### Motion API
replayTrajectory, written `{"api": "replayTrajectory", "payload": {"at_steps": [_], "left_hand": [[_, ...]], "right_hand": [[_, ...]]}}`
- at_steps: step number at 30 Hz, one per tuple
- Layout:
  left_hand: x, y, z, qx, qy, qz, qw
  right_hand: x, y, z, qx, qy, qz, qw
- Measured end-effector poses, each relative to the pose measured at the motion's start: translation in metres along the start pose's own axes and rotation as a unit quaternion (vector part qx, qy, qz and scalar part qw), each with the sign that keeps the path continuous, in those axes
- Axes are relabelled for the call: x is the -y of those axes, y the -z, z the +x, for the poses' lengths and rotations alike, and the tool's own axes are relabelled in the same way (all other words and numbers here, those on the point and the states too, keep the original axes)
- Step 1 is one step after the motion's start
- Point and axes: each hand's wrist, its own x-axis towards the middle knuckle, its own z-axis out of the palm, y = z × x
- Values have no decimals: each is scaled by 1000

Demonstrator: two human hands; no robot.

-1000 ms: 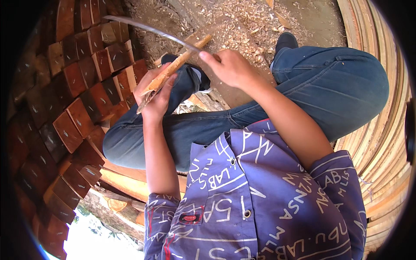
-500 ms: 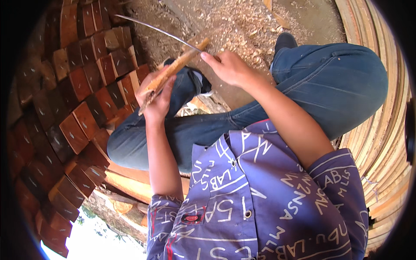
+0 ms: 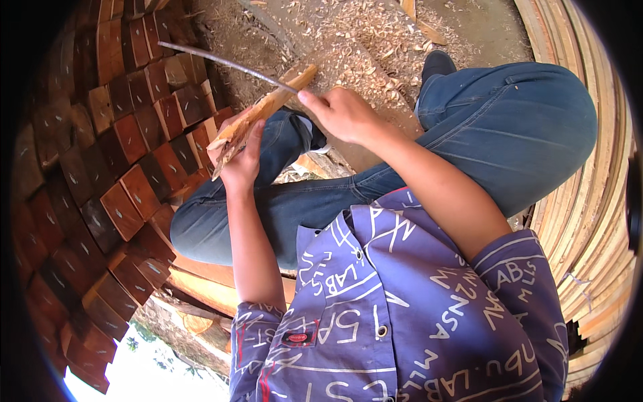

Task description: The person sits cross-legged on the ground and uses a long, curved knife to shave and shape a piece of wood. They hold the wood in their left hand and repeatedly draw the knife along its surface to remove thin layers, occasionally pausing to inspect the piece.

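Observation:
A rough, split stick of pale wood (image 3: 269, 106) slants up and to the right in front of my left knee. My left hand (image 3: 242, 153) is closed around its lower part, near a splintered, bark-brown end. In the fist of my right hand (image 3: 345, 117) is a long, thin-bladed knife (image 3: 224, 62), seen almost edge-on, pointing far to the left. The blade crosses the stick near its upper end and looks to be against it. The knife's handle is hidden inside my right hand.
Stacked reddish-brown wood blocks (image 3: 137, 187) rise along the left. Long pale slats (image 3: 569, 248) lie on the right. Curled shavings (image 3: 362, 63) cover the ground ahead. My bent legs in jeans (image 3: 509, 127) frame the work, and logs (image 3: 201, 291) lie beside me at lower left.
My right hand has come slightly nearer and to the left, and the knife's tip has swung left and down. The stick has shifted a little lower in my left hand's grip.

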Motion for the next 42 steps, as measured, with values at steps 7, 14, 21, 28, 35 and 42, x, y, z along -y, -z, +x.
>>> {"api": "replayTrajectory", "payload": {"at_steps": [7,14,21,28,35,42], "left_hand": [[-2,-3,-4,5,43,-30,999],[3,0,1,5,20,6,1000],[-4,-2,-4,8,20,7,1000],[-1,-4,-1,-7,28,-46,999],[-1,-9,0,-24,-14,-20,999],[3,-8,-3,-30,22,-25,999]], "right_hand": [[19,6,-17,-21,88,5,996],[10,12,-8,50,-24,12,998],[6,12,-5,37,-19,-31,999],[21,15,-9,40,-3,-3,999],[1,15,4,43,-47,5,998],[24,17,-16,43,22,-22,999]]}}
